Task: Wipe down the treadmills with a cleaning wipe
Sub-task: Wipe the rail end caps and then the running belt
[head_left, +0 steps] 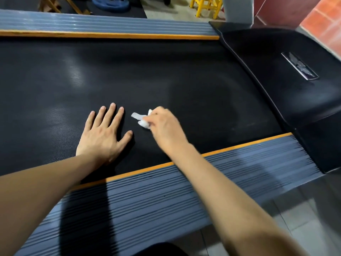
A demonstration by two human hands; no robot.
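The treadmill's black textured belt (129,74) fills the middle of the view, with grey ribbed side rails edged in orange on both sides. My left hand (103,133) lies flat on the belt, fingers straight and spread. Just to its right, my right hand (164,126) grips a crumpled white wipe (142,120) and holds it against the belt; part of the wipe sticks out past the fingers. A faint damp arc shows on the belt right of the wipe.
The near side rail (184,191) runs under both forearms. A black motor cover (287,74) with a metal badge sits at the right. Beyond the far rail (103,24) lie a blue weight plate (110,3), a yellow stool (206,5) and a wooden stand.
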